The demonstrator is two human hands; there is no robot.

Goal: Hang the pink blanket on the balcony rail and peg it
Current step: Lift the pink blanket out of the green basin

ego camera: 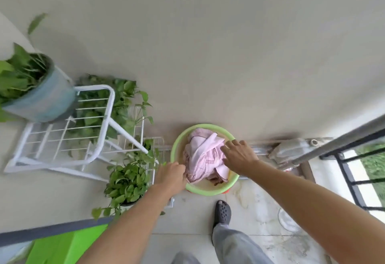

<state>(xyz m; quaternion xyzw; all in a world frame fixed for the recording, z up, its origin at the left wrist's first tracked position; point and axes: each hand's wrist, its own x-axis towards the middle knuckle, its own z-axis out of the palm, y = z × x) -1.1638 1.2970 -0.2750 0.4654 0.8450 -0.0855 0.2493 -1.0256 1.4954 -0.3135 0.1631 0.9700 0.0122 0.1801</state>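
The pink blanket (203, 155) lies crumpled in a round green basin (210, 190) on the balcony floor, against the wall. My left hand (171, 175) is at the basin's left rim with its fingers closed on the blanket's left edge. Spread over the blanket's right side, my right hand (239, 155) rests on the cloth with fingers apart. The balcony rail (341, 140), a grey metal bar, runs diagonally at the right above black bars. No pegs are in sight.
A white wire plant stand (68, 130) with several leafy potted plants (129, 182) stands left of the basin. A green board (64, 245) lies at the bottom left. My foot in a dark clog (222, 211) is just below the basin.
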